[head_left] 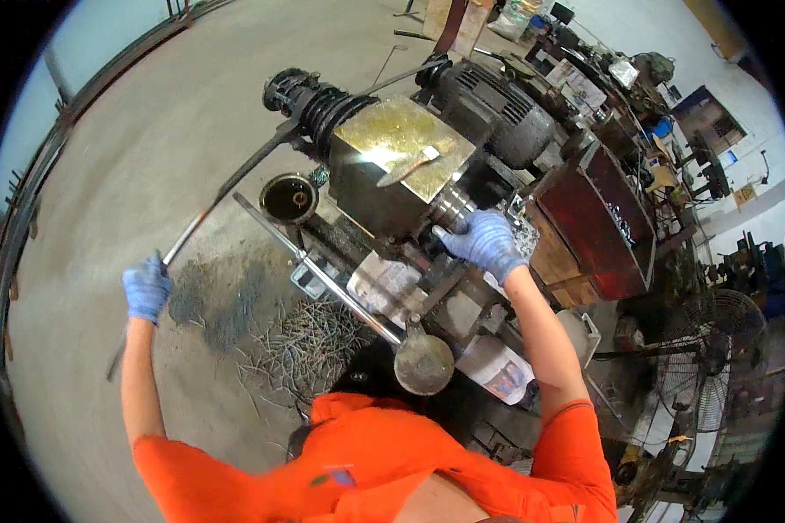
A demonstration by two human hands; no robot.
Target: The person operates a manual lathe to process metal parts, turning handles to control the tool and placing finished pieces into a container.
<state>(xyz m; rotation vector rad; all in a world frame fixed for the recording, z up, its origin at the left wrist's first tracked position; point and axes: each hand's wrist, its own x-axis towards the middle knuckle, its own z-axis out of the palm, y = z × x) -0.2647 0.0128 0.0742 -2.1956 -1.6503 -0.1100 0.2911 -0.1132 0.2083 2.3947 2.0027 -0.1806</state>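
Note:
My left hand, in a blue knit glove, is wrapped around a long metal lever. The lever runs from the ringed, greasy end of a small lathe-like machine out past my fist. My right hand, gloved the same, is at the shiny round spindle nose on the machine's right side. Its thumb points left and its fingers curl down, but what they grip is hidden beneath the hand. A leaf-shaped tool with a pale tip lies on the brassy top of the headstock.
A second lever slants in front, near a round metal knob. An oily cup adjoins the headstock. Thin metal rods are heaped on the floor. A motor, a rusty red bin and a fan stand around.

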